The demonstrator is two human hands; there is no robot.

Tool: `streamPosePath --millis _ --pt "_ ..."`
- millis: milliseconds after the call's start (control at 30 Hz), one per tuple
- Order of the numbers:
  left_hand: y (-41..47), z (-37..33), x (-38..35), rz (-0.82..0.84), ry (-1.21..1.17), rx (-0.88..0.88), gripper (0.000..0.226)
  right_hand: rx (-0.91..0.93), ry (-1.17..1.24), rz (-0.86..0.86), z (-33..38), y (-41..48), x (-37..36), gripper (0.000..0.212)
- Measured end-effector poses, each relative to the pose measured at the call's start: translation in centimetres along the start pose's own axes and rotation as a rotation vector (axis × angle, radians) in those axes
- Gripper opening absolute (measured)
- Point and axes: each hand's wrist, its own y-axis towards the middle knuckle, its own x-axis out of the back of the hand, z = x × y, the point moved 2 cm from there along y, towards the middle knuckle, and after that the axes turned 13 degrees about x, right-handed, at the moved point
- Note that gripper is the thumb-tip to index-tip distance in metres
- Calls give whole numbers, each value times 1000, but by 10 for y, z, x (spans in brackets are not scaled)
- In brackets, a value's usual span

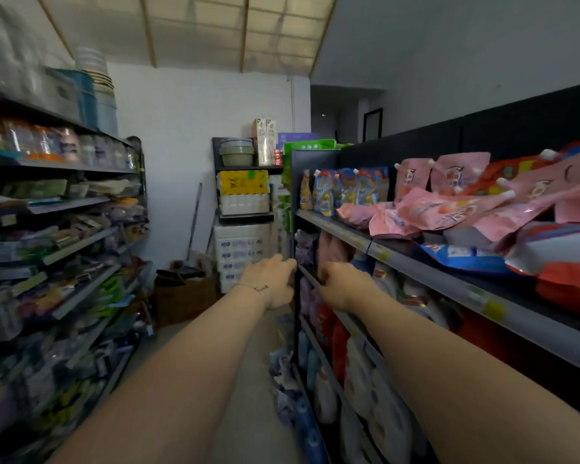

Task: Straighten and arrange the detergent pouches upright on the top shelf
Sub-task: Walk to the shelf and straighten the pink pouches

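Narrow shop aisle, shelving both sides. The detergent pouches sit on the top shelf [416, 271] of the unit on the person's right, well above and to the right of both hands. The pink pouches [442, 211] are a mess: a couple stand upright at the back against the dark panel, the rest lie flopped over one another w/ spouts pointing all ways, some hanging over the shelf's front edge. Further along, towards the unit's far end, blue-and-yellow pouches [345, 189] stand upright in a row. Nearer the camera a blue pouch [466, 256] lies flat and red-and-white pouches [566, 262] slump in a heap. Both bare arms reach fwd, lower down, at the level of the second shelf [310, 277]. Left hand [272, 279], thin bracelet [258, 288] on the wrist, is by the unit's end post. Its back faces us and the fingertips are hidden, so can't tell if it holds anything. Right hand [345, 286] is at the second shelf's front rail, fingers bent towards it, but too blurred to say whether it grips or just touches. At the aisle's end: wicker basket [185, 296], stacked white cartons [241, 252].
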Motion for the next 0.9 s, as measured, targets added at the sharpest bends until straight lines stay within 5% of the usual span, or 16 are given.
streamPosePath --millis 367,567,900 --pt "141 -16 -48 -2 -10 -107 39 -79 -63 -12 -74 104 -22 32" --pt "225 -37 -67 6 -5 -142 28 -72 -97 -25 -131 175 -19 12" --pt "375 -95 -77 2 -75 -206 40 -109 -126 -127 -237 280 -16 23"
